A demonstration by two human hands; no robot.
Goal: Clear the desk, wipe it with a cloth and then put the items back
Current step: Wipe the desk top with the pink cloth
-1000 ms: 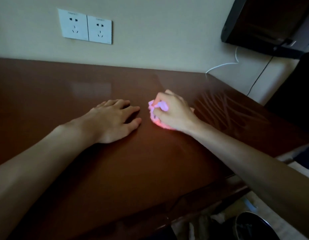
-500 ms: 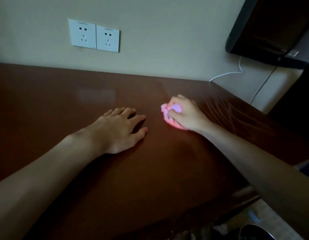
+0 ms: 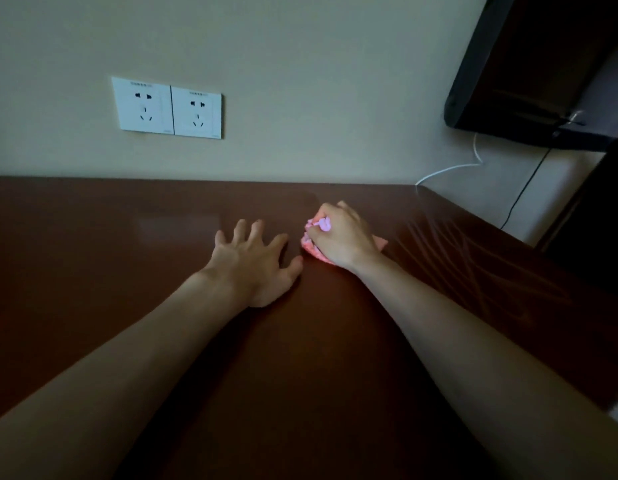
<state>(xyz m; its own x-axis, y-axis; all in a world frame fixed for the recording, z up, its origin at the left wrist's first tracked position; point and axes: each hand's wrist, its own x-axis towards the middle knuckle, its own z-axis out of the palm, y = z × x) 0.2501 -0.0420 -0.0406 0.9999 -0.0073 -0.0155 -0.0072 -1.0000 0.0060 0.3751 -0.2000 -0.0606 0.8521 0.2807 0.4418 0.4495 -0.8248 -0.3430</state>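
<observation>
A bunched pink cloth (image 3: 309,249) lies on the dark brown desk (image 3: 92,258), towards the back right. My right hand (image 3: 338,239) grips it from above, fingers curled round the folds, so most of the cloth is hidden under the palm. Just to its left my left hand (image 3: 253,259) rests flat on the desk with the fingers spread, the thumb close to the cloth. No other items show on the desktop.
Two white wall sockets (image 3: 167,107) sit above the desk's back edge. A black wall-mounted screen (image 3: 529,64) hangs at the upper right, with a white cable (image 3: 449,169) and a black cable (image 3: 524,192) below it. The desk's right edge runs diagonally at right.
My right hand has pushed the cloth away from me towards the wall. My left hand has slid forward too and spread its fingers. The view has tilted up.
</observation>
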